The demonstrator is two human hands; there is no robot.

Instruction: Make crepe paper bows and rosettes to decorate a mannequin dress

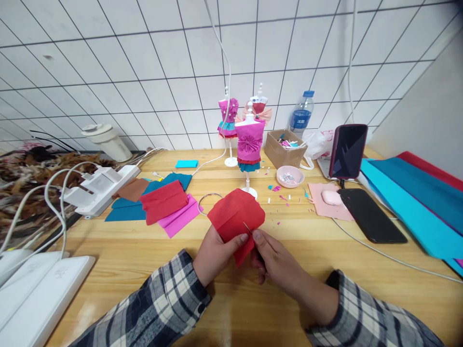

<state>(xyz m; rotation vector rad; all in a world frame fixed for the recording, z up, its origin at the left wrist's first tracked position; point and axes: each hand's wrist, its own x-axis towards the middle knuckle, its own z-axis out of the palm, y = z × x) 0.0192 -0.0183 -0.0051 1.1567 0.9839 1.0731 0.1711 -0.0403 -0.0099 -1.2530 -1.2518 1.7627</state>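
A piece of red crepe paper (pixel 235 212) is pinched in my left hand (pixel 219 253), its thumb pressed on the lower edge. My right hand (pixel 277 258) is closed around small scissors (pixel 247 227); one thin blade lies over the paper, and most of the dark handle is hidden by the fingers. Just beyond the paper stands a small white dress form (pixel 249 140) dressed in a magenta top with a pleated rosette and red and teal ruffles. Two more dressed forms, one with a magenta top (pixel 227 115) and one with a peach bow (pixel 261 108), stand behind it.
Folded red (pixel 164 202), teal and magenta paper lies left, near a white power strip (pixel 104 190). Right of the forms are a cardboard box (pixel 285 149), a pink bowl (pixel 290 177), a water bottle (pixel 303 113), a propped phone (pixel 347 152) and a black phone (pixel 372 215).
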